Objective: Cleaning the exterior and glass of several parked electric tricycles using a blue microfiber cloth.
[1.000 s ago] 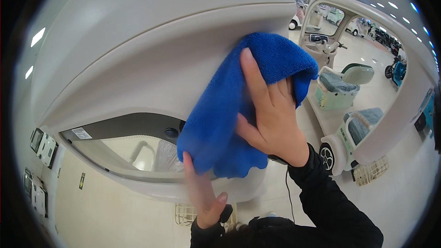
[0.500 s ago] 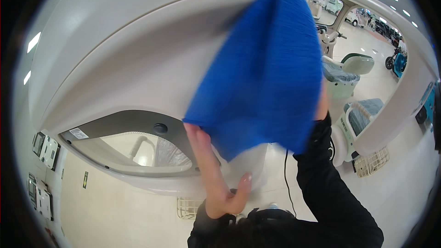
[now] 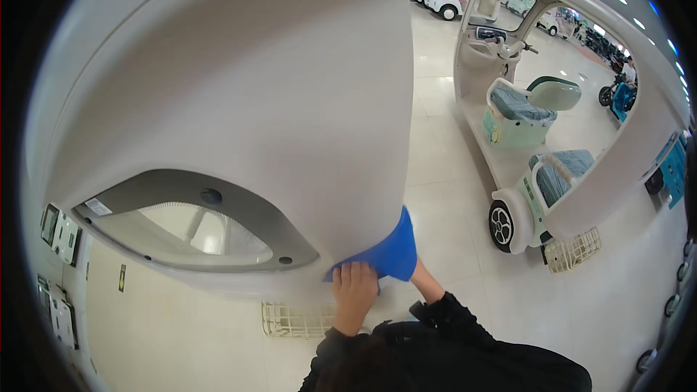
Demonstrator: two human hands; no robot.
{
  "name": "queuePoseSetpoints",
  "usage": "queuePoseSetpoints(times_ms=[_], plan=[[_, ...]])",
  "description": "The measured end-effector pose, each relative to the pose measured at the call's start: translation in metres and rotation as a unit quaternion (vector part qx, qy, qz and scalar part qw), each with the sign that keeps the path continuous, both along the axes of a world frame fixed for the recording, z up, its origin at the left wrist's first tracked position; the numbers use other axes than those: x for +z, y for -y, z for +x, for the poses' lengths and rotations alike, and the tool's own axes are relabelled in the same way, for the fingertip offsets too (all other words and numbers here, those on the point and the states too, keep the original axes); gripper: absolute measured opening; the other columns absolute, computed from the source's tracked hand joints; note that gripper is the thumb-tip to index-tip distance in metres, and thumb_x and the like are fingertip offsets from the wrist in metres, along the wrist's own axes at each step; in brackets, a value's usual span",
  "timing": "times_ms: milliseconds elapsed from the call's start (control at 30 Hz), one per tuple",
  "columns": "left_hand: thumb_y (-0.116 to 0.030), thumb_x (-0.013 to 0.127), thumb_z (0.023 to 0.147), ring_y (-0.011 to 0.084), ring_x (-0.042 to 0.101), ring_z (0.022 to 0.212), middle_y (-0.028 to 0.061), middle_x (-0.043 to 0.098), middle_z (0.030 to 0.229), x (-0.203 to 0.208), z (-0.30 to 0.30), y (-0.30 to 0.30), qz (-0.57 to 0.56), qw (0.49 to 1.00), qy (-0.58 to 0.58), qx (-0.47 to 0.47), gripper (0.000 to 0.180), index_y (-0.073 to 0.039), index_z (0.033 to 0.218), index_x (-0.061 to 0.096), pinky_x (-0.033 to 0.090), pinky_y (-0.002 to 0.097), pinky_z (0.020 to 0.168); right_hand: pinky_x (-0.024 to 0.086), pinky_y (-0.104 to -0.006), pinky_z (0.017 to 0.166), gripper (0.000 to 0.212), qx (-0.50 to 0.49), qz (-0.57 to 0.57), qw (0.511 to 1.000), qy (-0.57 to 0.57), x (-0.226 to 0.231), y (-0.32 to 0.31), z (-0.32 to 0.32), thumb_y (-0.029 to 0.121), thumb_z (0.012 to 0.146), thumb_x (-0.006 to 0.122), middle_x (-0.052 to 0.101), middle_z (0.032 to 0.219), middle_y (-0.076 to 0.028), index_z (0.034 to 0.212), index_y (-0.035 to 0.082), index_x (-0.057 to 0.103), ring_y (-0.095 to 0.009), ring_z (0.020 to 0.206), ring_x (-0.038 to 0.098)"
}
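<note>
Prob mid-wipe; done vs. left unclear

We have the soft-looking blue cloth (image 3: 394, 249) bent round the lower edge of the smooth, curved off-white panel (image 3: 290, 94), nr the grey window trim (image 3: 250, 207). Our L hand (image 3: 356, 290) presses it, fingers together, grip unclear; our R hand (image 3: 420, 274) is mostly hidden, can't tell its state.

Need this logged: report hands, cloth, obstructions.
Left hand on blue cloth; right hand mostly hidden behind it. Cloth against lower edge of white panel. No obstruction visible.
</note>
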State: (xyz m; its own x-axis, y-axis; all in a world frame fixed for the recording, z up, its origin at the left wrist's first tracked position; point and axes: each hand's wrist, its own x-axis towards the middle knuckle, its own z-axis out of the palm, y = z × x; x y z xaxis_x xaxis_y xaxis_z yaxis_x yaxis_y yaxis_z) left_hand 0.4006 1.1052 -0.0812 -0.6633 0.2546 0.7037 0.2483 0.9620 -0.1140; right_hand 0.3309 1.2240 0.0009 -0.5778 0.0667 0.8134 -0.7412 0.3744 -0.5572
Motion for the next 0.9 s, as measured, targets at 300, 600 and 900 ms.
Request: queuePoseSetpoints(times_ms=[300,600,900], plan=[[-0.037,0.050,0.095,0.0605,0.014,0.138,0.0420,0.009,0.151,0.044,-0.017,0.016,0.277,0.960,-0.006,-0.043,0.088,0.012,0.149,0.001,0.014,0.0656,0.112,0.018,-0.0443,0.119,0.092,0.037,-0.001,0.997,0.073,0.007,-0.025,-0.003,0.038,0.090,0.064,0.015,0.159,-0.026,0.151,-0.008,0.013,-0.036,0.148,0.014],[-0.027,0.060,0.086,0.0551,0.039,0.128,0.0390,0.032,0.143,0.064,-0.044,0.002,0.238,0.949,-0.201,-0.037,0.078,0.018,0.140,0.026,0.031,0.0634,0.107,0.018,-0.0443,0.118,0.087,-0.165,0.007,0.982,-0.094,0.011,0.021,-0.010,0.039,0.093,0.060,0.022,0.156,-0.026,0.151,-0.008,0.015,-0.038,0.146,0.020],[-0.018,0.056,0.082,0.0508,0.029,0.138,0.0369,0.027,0.149,-0.067,-0.001,0.097,0.208,0.975,0.043,0.070,0.061,0.025,0.123,0.041,0.017,0.0590,0.116,0.025,-0.0461,0.114,0.084,0.016,0.048,0.999,0.012,-0.093,0.057,0.064,0.024,0.089,0.064,0.036,0.145,-0.026,0.151,-0.006,0.016,-0.040,0.133,0.037]])
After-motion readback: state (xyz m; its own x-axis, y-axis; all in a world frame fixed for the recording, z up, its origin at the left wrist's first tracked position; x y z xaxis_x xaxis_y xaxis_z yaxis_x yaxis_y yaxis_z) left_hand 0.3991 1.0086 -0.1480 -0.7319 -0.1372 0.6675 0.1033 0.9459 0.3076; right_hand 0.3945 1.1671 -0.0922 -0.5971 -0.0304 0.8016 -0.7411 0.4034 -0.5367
